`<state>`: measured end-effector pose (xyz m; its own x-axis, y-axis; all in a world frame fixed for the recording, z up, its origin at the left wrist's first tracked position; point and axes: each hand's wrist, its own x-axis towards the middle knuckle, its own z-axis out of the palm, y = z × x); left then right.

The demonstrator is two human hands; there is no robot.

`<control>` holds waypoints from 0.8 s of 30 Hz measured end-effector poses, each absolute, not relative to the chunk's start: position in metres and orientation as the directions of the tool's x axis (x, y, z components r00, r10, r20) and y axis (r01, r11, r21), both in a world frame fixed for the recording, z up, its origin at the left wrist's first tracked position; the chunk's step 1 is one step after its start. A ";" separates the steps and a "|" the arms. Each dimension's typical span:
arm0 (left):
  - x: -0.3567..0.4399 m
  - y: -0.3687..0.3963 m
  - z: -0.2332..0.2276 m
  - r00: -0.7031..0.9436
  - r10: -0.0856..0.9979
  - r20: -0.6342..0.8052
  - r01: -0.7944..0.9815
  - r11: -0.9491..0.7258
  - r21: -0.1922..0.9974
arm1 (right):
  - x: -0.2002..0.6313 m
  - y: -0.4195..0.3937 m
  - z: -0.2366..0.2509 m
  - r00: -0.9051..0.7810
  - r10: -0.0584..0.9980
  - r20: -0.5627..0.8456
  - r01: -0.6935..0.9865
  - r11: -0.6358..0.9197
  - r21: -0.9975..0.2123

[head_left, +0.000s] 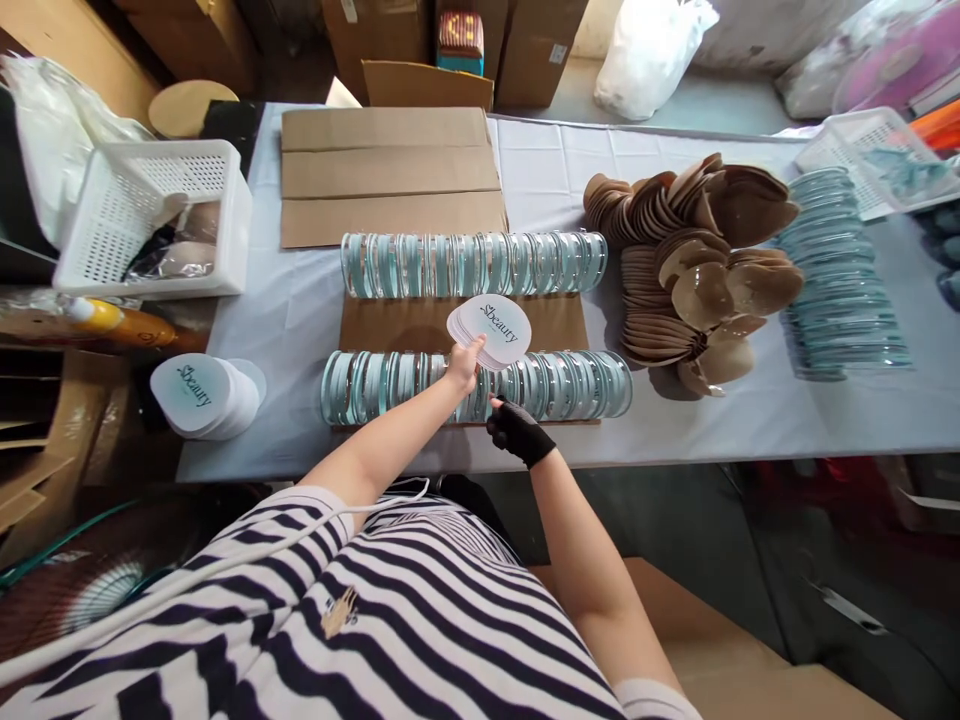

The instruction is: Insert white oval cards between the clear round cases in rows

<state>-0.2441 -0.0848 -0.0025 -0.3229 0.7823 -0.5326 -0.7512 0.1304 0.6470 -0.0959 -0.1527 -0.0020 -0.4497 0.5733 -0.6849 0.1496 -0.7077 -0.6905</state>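
Note:
My left hand [463, 365] grips a fanned stack of white printed cards [491, 330] above the near row of clear round cases [570, 385]. My right hand [516, 428], in a black glove, touches that near row just below the cards, fingers pinched at a case edge. A second row of clear round cases [472, 263] stands on edge farther back, and both rows rest on a brown cardboard sheet [390, 325].
A pile of the same white cards [204, 395] lies at the left. A white basket [150, 215] stands far left, tan pads [697, 270] are heaped to the right, more clear cases [840, 280] beyond. Flat cardboard [390, 175] lies at the back.

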 end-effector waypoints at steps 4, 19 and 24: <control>-0.239 -0.083 -0.010 -0.365 0.792 -0.489 -0.717 0.095 0.690 | -0.091 -0.146 0.006 -0.445 0.499 -0.744 0.529 -0.524 -0.668; -0.269 -0.121 0.014 -0.249 0.866 -0.435 -0.634 0.193 0.748 | -0.144 -0.125 0.044 -0.010 0.993 0.115 0.705 0.089 -0.704; -0.270 -0.124 0.026 -0.077 0.942 -0.326 -0.510 0.244 0.825 | -0.136 -0.159 0.034 0.326 0.943 0.066 0.632 -0.166 -0.757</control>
